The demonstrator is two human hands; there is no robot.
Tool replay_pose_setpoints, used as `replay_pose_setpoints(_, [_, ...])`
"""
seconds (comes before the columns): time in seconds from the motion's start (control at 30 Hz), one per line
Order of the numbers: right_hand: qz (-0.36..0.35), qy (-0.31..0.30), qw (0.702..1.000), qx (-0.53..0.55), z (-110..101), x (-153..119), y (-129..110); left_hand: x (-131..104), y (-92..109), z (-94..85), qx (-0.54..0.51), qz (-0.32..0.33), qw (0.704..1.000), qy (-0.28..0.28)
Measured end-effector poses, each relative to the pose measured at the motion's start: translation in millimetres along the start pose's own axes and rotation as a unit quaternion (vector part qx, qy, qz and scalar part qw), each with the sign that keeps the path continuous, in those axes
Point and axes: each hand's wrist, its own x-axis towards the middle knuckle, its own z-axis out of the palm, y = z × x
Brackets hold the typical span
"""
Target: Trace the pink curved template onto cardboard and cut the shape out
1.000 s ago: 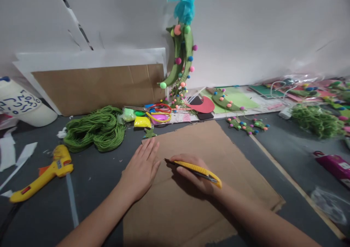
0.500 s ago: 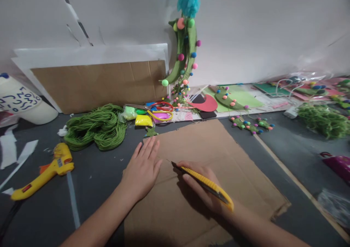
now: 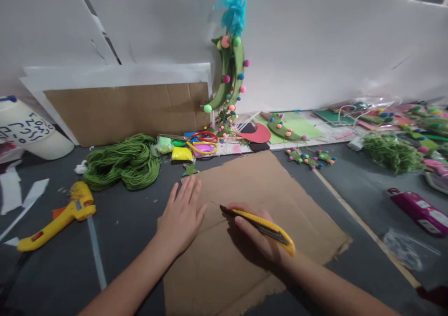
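Note:
A brown cardboard sheet (image 3: 273,180) lies on the dark table in front of me. My left hand (image 3: 182,215) rests flat on its left side, fingers stretched out and holding nothing. In my right hand (image 3: 257,232) is a yellow utility knife (image 3: 268,225), gripped with its dark blade pointing left and its tip at the cardboard. A short cut or line runs just left of the tip; whether the blade presses into the board I cannot tell. A small green felt star (image 3: 191,169) lies beyond my left fingertips.
Left of the cardboard are a yellow glue gun (image 3: 59,222) with a glue stick and a green yarn bundle (image 3: 122,162). Behind stand scissors (image 3: 203,138) and a pompom-covered green crescent (image 3: 241,68). A purple box (image 3: 422,211) and plastic bag (image 3: 402,248) lie at right.
The view has shifted slightly, showing more of the right side. The knife has tilted a little flatter in my right hand, its tip near the same spot. My left hand stays flat.

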Motion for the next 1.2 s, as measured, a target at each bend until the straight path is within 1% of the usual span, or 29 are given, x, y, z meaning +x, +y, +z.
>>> replay_pose_setpoints(0.07, [-0.006, -0.018, 1.000, 0.002, -3.9, -1.2, -0.7, -0.8, 7.5, -3.2, -0.001, -0.006, 1.000, 0.005])
replay_pose_setpoints(0.13, [0.003, -0.020, 1.000, -0.009, -2.3, -3.2, -3.2, 3.9, 12.3, -5.8, -0.007, 0.000, 1.000, 0.005])
replay_pose_setpoints(0.17, [0.010, -0.016, 1.000, -0.019, 0.2, -4.0, -4.3, 8.3, 13.1, -6.3, -0.013, 0.012, 1.000, 0.003])
replay_pose_setpoints(0.27, [0.027, 0.000, 0.998, -0.054, 9.6, -4.0, -4.8, 23.8, 10.6, -3.7, -0.044, 0.089, 0.995, -0.017])
replay_pose_setpoints(0.33, [0.028, 0.000, 0.998, -0.064, 13.4, -2.8, -3.3, 30.7, 7.9, 0.3, -0.059, 0.112, 0.992, -0.024])
replay_pose_setpoints(0.5, [0.027, 0.000, 0.997, -0.071, 13.0, -5.6, -2.9, 31.6, 7.3, 7.3, -0.082, 0.094, 0.992, -0.021])
replay_pose_setpoints(0.67, [0.032, 0.040, 0.994, -0.096, 15.1, -18.8, -3.8, 30.3, 9.6, 7.2, -0.091, 0.089, 0.992, -0.016])
replay_pose_setpoints(0.77, [0.033, 0.053, 0.992, -0.108, 17.8, -24.8, -5.0, 30.8, 9.9, 6.5, -0.091, 0.091, 0.992, -0.015])
replay_pose_setpoints(1.03, [0.109, 0.118, 0.982, -0.104, 32.0, -40.7, -11.2, 29.7, 9.8, 9.8, -0.091, 0.083, 0.992, -0.009])
replay_pose_setpoints(1.2, [0.116, 0.148, 0.977, -0.103, 41.0, -52.1, -13.6, 29.8, 9.7, 11.0, -0.090, 0.085, 0.992, -0.006])
